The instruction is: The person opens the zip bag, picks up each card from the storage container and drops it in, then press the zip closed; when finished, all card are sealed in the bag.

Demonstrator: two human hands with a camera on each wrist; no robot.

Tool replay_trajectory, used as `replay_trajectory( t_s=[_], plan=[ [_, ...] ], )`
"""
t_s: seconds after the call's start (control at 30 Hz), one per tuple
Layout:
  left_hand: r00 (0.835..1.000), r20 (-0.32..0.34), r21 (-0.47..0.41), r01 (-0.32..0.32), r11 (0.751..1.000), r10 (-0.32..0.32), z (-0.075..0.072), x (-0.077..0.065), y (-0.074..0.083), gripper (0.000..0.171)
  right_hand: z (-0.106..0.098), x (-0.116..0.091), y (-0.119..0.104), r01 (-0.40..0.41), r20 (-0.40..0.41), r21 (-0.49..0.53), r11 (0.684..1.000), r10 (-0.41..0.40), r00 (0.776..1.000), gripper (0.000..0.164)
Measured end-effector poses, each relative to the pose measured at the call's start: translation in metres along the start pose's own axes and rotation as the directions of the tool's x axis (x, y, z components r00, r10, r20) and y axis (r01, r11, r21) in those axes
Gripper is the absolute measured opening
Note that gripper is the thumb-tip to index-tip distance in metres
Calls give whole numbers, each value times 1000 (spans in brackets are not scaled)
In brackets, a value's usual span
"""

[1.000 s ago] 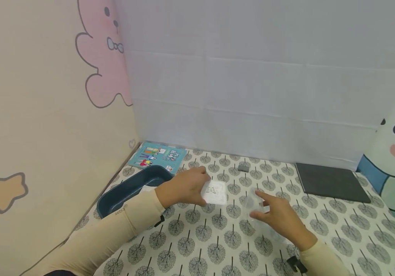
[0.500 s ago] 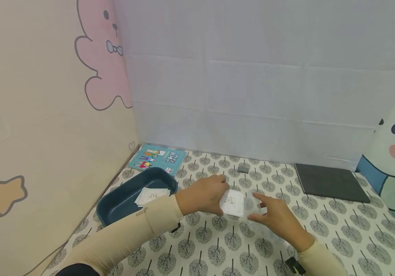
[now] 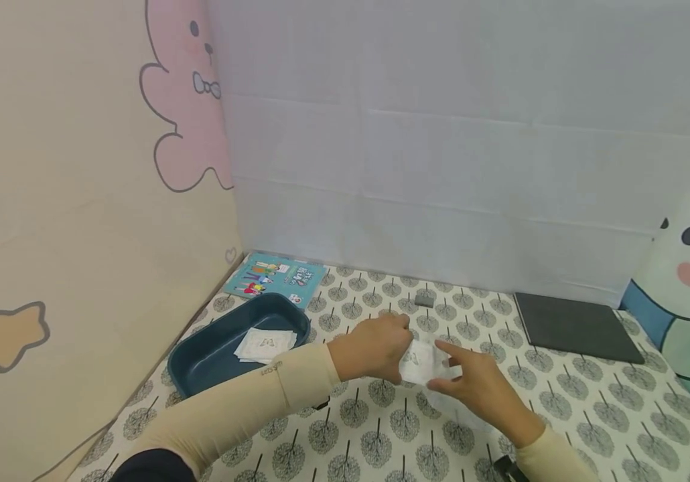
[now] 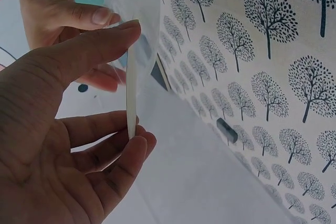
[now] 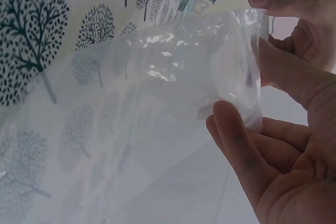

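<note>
My left hand [image 3: 372,348] pinches a thin white square packet [image 3: 415,363] with a small grey print. In the left wrist view, the packet [image 4: 131,90] is edge-on between thumb and fingertips. My right hand [image 3: 480,385] grips a clear plastic bag [image 5: 157,72] at its mouth, with thumb and fingers spread apart there. In the head view the packet's right part overlaps the bag's mouth; how far it lies inside is hard to tell. The bag's body trails down below my right hand. Similar white packets [image 3: 266,343] lie in a dark blue tray [image 3: 200,358] at left.
Behind the tray lies a light blue picture book [image 3: 279,276]. A small grey block [image 3: 424,301] sits near the back of the tree-patterned cloth [image 3: 375,438]. Toward the right is a flat black panel [image 3: 577,327]. Walls stand behind and at the left.
My left hand has moved right with the packet, from beside the tray up to the bag's mouth. My right hand has stayed nearly in place with the bag. The packets in the tray have come into view.
</note>
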State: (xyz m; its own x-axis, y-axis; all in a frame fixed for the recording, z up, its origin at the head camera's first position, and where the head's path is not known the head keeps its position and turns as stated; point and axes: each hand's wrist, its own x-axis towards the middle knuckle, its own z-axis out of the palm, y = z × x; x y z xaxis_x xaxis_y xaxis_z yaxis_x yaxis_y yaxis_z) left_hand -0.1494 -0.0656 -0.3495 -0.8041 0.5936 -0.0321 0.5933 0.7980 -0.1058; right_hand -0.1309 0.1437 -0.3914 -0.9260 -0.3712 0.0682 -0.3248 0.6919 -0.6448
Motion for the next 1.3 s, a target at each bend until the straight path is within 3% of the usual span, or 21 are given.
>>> replay_trajectory(
  t_s=[0.17,0.33,0.43,0.53,0.63,0.8,1.0,1.3],
  plan=[
    [1000,32,0,-2,1000,2,4,6,9,57,3,-2,-3,6,6,66,998,-7,1000,74],
    [999,41,-108,-21,994,26,9,5,10,70,2,-2,-1,13,-9,29,999,-12,1000,73],
    [998,4,-172,-60,983,61,10,1,6,67,2,-3,3,3,-12,6,1000,-3,1000,73],
    [993,-51,-158,-114,981,107,9,-4,2,59,2,-4,5,-6,-16,0,1000,6,1000,72],
    [988,-65,-129,-144,981,137,8,-6,0,49,2,-4,5,-10,-31,-8,1000,10,999,71],
    [987,16,-117,-160,980,163,10,-4,5,48,1,-3,4,-7,-45,-6,1000,7,999,71],
    [970,103,-92,-209,974,218,16,-2,11,57,0,-3,2,19,-59,43,999,-17,998,72],
    [972,107,-90,-199,976,208,27,1,10,60,-3,-9,0,57,-64,115,992,-50,997,58]
  ],
)
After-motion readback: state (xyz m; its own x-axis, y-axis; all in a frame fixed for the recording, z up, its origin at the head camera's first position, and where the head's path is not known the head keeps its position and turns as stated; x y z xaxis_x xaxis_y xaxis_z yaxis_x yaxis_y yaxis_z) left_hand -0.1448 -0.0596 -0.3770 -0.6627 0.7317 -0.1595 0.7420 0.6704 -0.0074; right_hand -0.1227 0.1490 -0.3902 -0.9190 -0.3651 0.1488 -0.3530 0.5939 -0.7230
